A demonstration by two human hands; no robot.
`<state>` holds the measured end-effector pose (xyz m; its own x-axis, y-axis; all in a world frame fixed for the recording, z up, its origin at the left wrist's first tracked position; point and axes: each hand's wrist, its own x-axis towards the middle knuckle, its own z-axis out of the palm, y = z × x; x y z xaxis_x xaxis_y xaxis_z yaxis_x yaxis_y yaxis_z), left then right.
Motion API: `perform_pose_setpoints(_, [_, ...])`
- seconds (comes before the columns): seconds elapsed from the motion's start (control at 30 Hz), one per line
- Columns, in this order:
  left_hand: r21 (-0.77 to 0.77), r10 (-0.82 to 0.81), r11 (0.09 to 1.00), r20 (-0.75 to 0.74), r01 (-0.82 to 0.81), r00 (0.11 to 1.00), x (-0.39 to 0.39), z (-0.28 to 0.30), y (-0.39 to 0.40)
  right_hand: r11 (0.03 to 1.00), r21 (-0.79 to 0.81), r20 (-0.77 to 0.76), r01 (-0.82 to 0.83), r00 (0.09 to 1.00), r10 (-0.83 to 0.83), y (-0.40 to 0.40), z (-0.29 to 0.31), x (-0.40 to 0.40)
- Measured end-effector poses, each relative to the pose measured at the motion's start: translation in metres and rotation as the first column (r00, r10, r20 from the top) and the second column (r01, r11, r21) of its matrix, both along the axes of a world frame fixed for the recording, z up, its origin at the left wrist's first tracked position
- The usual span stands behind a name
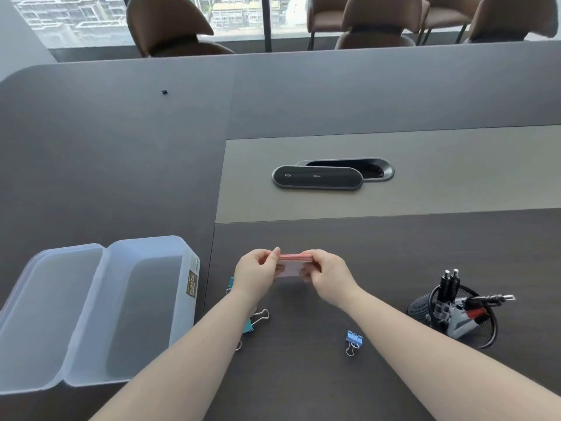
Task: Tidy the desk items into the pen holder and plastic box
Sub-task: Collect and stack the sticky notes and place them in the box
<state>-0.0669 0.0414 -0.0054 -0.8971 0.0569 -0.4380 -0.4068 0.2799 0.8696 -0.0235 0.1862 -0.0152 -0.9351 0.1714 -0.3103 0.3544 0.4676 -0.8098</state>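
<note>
Pink card stack pinched between both hands, left hand, right hand, box label unreadable

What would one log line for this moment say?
left hand + right hand: both holding pink card stack above desk | plastic box: open, nothing inside | pen holder: holds pens | blue binder clip: loose on desk

Soft, even daylight comes from the windows far beyond the hands, which look overexposed. Shadows under both arms on the desk are faint. Wide-angle bending curves the partition at left. The whole picture is slightly soft.
</note>
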Motion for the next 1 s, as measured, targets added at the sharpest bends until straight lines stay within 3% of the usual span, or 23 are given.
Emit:
perform_pose_setpoints(0.27, [0.051, 0.126, 0.991, -0.089, -0.122, 0.988, -0.04, 0.073, -0.053, 0.986, -0.166, -0.112, 0.022, 0.993, -0.041, -0.05, 0.069, -0.041])
perform_pose_setpoints(0.43, [-0.264, 0.128, 0.942, -0.286, -0.206, 0.95, -0.064, 0.104, -0.131, 0.943, -0.324, 0.023, 0.078, 0.997, -0.075, -0.119, 0.09, -0.068])
perform_pose_setpoints(0.63, [-0.482, -0.017, 0.872, -0.215, -0.09, 0.977, -0.066, 0.097, -0.209, 0.972, -0.231, 0.238, 0.035, 0.971, 0.022, -0.201, 0.073, -0.087])
perform_pose_setpoints(1.0, [-0.47, 0.0, 0.872, -0.273, -0.134, 0.962, -0.067, 0.065, -0.27, 0.997, -0.017, 0.431, -0.081, 0.899, 0.08, -0.27, 0.043, -0.107])
